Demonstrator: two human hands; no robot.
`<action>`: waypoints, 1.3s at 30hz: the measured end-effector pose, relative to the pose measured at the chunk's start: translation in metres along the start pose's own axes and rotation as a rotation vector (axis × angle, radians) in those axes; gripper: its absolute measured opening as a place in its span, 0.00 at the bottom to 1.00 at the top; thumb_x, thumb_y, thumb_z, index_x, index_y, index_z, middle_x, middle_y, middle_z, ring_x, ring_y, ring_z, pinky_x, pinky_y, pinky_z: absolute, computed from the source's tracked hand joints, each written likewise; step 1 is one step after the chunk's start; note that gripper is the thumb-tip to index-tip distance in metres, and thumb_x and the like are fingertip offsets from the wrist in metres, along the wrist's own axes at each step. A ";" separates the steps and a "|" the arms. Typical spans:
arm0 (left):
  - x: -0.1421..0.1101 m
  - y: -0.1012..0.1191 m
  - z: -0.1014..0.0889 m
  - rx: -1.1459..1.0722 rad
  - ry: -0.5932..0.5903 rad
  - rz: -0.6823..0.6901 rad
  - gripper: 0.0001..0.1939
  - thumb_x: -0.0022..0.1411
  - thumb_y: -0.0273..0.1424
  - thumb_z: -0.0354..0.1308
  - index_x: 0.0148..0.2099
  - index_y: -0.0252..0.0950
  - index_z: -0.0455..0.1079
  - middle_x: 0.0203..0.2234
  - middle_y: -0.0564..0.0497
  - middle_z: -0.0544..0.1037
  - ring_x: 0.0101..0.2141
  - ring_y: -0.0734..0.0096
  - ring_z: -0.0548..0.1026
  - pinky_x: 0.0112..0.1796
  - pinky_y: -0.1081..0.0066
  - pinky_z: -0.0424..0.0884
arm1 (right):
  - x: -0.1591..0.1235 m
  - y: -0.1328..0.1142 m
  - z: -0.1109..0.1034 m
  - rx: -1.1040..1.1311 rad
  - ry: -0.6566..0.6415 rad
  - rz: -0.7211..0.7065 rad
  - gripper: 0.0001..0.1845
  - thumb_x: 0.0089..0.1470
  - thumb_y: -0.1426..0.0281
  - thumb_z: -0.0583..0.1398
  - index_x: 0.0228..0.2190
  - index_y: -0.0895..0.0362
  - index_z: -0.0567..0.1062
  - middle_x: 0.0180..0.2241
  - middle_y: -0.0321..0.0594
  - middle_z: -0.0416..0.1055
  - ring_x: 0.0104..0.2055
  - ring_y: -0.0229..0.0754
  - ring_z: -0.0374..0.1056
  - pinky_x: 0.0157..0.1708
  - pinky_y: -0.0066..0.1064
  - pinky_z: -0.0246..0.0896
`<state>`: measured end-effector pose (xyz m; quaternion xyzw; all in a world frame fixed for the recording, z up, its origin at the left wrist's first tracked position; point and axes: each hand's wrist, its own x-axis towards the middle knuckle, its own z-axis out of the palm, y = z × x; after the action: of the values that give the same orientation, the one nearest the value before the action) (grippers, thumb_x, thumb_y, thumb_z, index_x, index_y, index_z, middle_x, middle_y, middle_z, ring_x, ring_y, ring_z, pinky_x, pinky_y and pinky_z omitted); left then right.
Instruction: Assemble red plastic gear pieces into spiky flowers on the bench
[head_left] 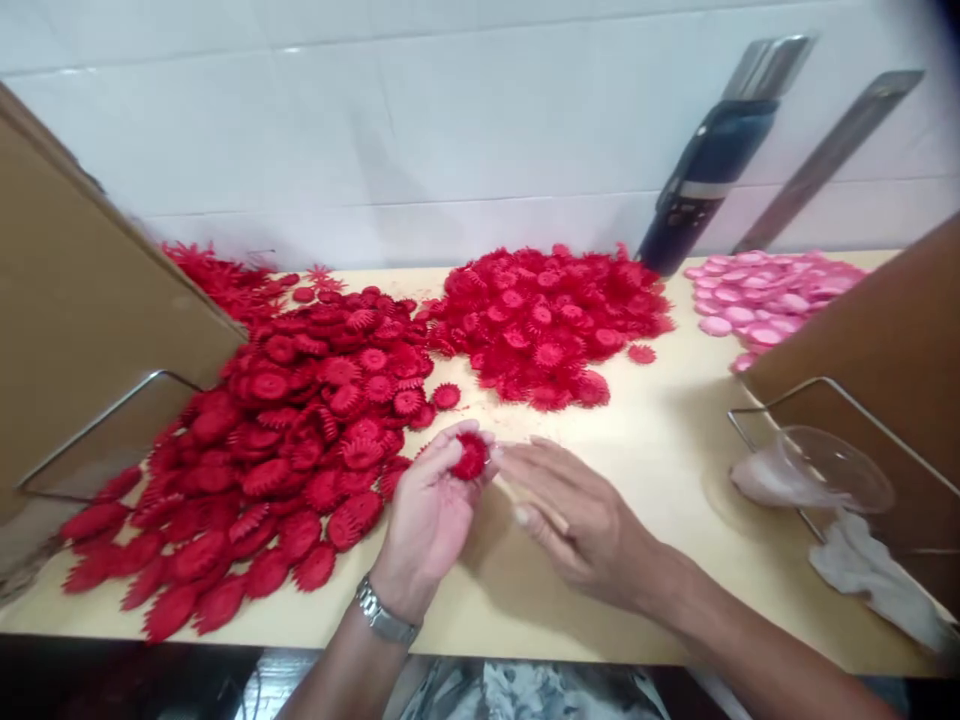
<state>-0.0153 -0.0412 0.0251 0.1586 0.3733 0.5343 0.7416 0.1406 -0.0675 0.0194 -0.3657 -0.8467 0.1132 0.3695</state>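
My left hand [427, 515], with a metal watch on its wrist, is closed on a small red fringed disc [470, 457] between thumb and fingers. My right hand [581, 520] is just to the right, its fingers stretched out and their tips at the disc's edge. The thumb is apart from the fingers, and I see nothing held there. Left of my hands spreads a large pile of dark red discs with notched edges [300, 430]. A second heap of brighter red fringed discs [555, 320] lies beyond them.
Pink round discs [765, 295] lie at the back right. A dark blue bottle [709, 170] and a metal ruler [832, 155] lean on the wall. Cardboard panels [97, 230] flank the table. A clear plastic cup [817, 475] and crumpled tissue [874, 575] are at right.
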 end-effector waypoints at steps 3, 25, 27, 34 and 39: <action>0.002 -0.001 -0.005 0.075 -0.051 0.052 0.09 0.50 0.21 0.57 0.36 0.31 0.70 0.30 0.47 0.77 0.33 0.68 0.76 0.40 0.66 0.72 | 0.013 0.010 -0.007 0.035 0.042 0.004 0.19 0.57 0.74 0.51 0.51 0.59 0.65 0.42 0.47 0.73 0.45 0.41 0.68 0.43 0.35 0.67; 0.036 0.003 0.007 0.475 0.005 0.074 0.24 0.53 0.52 0.50 0.26 0.34 0.63 0.13 0.56 0.66 0.09 0.82 0.60 0.09 0.80 0.53 | 0.076 0.036 0.009 0.351 -0.185 0.335 0.06 0.48 0.78 0.54 0.25 0.58 0.69 0.23 0.32 0.67 0.22 0.31 0.64 0.23 0.22 0.58; 0.036 0.002 0.005 0.458 -0.109 0.080 0.19 0.53 0.46 0.55 0.30 0.33 0.65 0.17 0.55 0.69 0.12 0.80 0.64 0.13 0.78 0.61 | 0.075 0.038 0.012 0.329 -0.141 0.336 0.09 0.47 0.80 0.52 0.22 0.58 0.69 0.21 0.32 0.65 0.21 0.31 0.62 0.23 0.22 0.57; 0.033 0.003 0.003 0.369 -0.111 0.072 0.06 0.51 0.29 0.58 0.33 0.32 0.65 0.23 0.51 0.74 0.19 0.74 0.72 0.24 0.71 0.71 | 0.077 0.082 -0.002 0.075 0.298 0.526 0.12 0.54 0.67 0.51 0.29 0.59 0.72 0.22 0.37 0.68 0.23 0.36 0.63 0.24 0.27 0.60; 0.032 0.005 0.003 0.239 -0.154 -0.017 0.14 0.49 0.22 0.57 0.41 0.32 0.67 0.32 0.47 0.76 0.29 0.68 0.76 0.34 0.66 0.72 | 0.073 0.121 -0.024 -0.421 0.312 0.424 0.20 0.53 0.70 0.53 0.47 0.63 0.69 0.46 0.54 0.67 0.48 0.53 0.61 0.48 0.47 0.55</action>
<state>-0.0116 -0.0095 0.0178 0.2831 0.3778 0.4661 0.7483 0.1885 0.0668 0.0196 -0.6149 -0.6897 -0.0470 0.3795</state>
